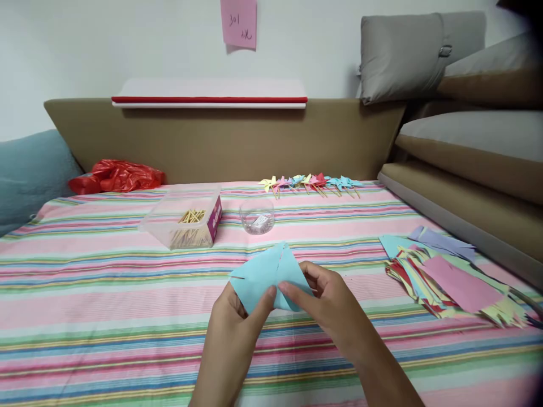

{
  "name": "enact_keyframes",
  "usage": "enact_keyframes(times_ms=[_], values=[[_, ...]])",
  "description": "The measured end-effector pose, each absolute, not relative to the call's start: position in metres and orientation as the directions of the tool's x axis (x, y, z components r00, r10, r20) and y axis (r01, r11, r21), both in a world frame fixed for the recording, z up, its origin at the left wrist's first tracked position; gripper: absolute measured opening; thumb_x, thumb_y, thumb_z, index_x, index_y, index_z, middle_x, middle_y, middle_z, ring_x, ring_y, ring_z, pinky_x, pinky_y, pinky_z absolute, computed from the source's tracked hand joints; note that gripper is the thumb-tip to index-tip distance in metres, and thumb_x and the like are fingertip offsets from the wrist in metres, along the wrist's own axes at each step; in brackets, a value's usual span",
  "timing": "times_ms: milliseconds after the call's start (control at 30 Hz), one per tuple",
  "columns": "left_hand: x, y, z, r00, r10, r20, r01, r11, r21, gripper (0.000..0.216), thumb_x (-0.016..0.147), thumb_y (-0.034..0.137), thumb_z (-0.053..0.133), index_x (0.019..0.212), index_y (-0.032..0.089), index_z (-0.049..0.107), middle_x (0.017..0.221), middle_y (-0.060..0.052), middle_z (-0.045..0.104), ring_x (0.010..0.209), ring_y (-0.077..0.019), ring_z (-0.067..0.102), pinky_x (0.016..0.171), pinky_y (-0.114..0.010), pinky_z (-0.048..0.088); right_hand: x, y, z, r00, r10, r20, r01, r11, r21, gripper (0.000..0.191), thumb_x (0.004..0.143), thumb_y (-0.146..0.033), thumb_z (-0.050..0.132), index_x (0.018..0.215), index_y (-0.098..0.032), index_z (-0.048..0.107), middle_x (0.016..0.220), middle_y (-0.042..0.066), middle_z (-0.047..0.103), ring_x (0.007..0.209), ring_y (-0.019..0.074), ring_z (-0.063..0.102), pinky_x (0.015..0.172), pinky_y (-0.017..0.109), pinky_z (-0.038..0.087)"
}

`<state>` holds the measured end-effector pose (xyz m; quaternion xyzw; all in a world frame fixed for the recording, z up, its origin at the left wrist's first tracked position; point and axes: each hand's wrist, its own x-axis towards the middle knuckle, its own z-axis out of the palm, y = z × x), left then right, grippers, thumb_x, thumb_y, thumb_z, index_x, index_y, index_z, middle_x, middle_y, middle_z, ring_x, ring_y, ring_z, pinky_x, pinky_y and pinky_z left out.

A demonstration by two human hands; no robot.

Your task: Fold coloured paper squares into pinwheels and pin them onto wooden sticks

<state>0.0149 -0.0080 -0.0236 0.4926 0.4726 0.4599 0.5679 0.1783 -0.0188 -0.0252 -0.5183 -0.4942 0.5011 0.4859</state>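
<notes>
So the blue paper is right in the middle, held up just above the striped cloth, with slits cut in from the corners. The left hand grips it from the left and below, thumb on top and fingers tucked under. The right hand has it too – thumb pressed on the face near the centre, right by the other thumb, fingers curled behind the right edge.

As for writing, the pink note on the wall has a handwritten "301" with a scrawl under it I can't make out. The clear box full of little wooden sticks has a purple label on its side with white characters, too small and slanted for me to read. Next to it, the round clear tub has a white label with tiny print – no chance of reading that either.

Further back there's a row of pinwheels in yellow, pink, blue and red, all on sticks. Off to the right is a messy pile of cut paper with a pink sheet on top.
</notes>
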Motion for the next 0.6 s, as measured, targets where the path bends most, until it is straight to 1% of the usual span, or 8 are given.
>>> enact_keyframes(times_ms=[100,200,267,333,433,500,600], values=[[0.012,-0.009,-0.025,0.141,0.988,-0.064,-0.019,0.067,0.998,0.04,0.082,0.041,0.078,0.115,0.02,0.069,0.101,-0.006,0.079,0.096,-0.0273,0.073,0.08,-0.034,0.058,0.18,-0.02,-0.025,-0.031,0.998,-0.062,0.028,-0.061,-0.998,0.026,0.087,-0.047,0.071,0.086,-0.021,0.071,0.077,-0.001,0.06,0.074,0.0157,0.051,0.066,0.028,0.042],[0.009,-0.009,-0.024,0.177,0.983,-0.04,-0.043,0.049,0.998,0.051,0.084,0.037,0.078,0.129,0.023,0.061,0.119,-0.007,0.075,0.108,-0.0268,0.071,0.086,-0.033,0.058,0.181,-0.021,-0.025,-0.072,0.994,-0.08,0.014,-0.079,-0.997,0.029,0.086,-0.048,0.072,0.08,-0.02,0.069,0.074,-0.002,0.054,0.071,0.0144,0.045,0.063,0.028,0.038],[0.008,-0.008,-0.021,0.199,0.979,-0.037,-0.068,0.051,0.996,0.06,0.084,0.035,0.079,0.137,0.024,0.054,0.123,-0.007,0.074,0.11,-0.0268,0.071,0.088,-0.033,0.059,0.181,-0.022,-0.026,-0.084,0.992,-0.094,-0.028,-0.097,-0.995,0.031,0.086,-0.05,0.073,0.078,-0.019,0.069,0.073,-0.001,0.054,0.07,0.0141,0.044,0.063,0.028,0.037],[0.008,-0.008,-0.017,0.234,0.971,-0.044,-0.116,0.073,0.991,0.065,0.084,0.034,0.079,0.141,0.025,0.05,0.121,-0.008,0.075,0.106,-0.0266,0.073,0.087,-0.034,0.06,0.179,-0.023,-0.026,-0.053,0.994,-0.097,-0.122,-0.102,-0.987,0.031,0.085,-0.05,0.075,0.08,-0.02,0.071,0.076,-0.001,0.058,0.072,0.0148,0.047,0.066,0.029,0.04],[0.01,-0.01,-0.014,0.262,0.964,-0.053,-0.227,0.114,0.967,0.067,0.082,0.03,0.081,0.141,0.027,0.05,0.119,-0.008,0.076,0.104,-0.0253,0.075,0.089,-0.033,0.06,0.173,-0.024,-0.024,0.083,0.992,-0.099,-0.299,-0.07,-0.952,0.028,0.082,-0.049,0.079,0.083,-0.021,0.076,0.081,0.001,0.068,0.077,0.017,0.055,0.074,0.032,0.046],[0.013,-0.012,-0.015,0.249,0.966,-0.064,-0.284,0.136,0.949,0.065,0.079,0.028,0.084,0.137,0.027,0.054,0.12,-0.008,0.077,0.107,-0.0254,0.075,0.092,-0.032,0.06,0.166,-0.026,-0.022,0.18,0.977,-0.118,-0.389,-0.04,-0.921,0.025,0.08,-0.047,0.082,0.083,-0.023,0.078,0.083,0.002,0.072,0.081,0.0185,0.059,0.077,0.032,0.047],[0.021,-0.013,-0.019,0.232,0.969,-0.083,-0.311,0.155,0.938,0.05,0.079,0.03,0.084,0.123,0.021,0.064,0.116,-0.01,0.079,0.108,-0.0267,0.075,0.093,-0.033,0.06,0.155,-0.027,-0.022,0.233,0.96,-0.157,-0.492,-0.023,-0.871,0.021,0.078,-0.045,0.084,0.085,-0.026,0.08,0.087,0.002,0.075,0.087,0.0204,0.062,0.08,0.033,0.05]])
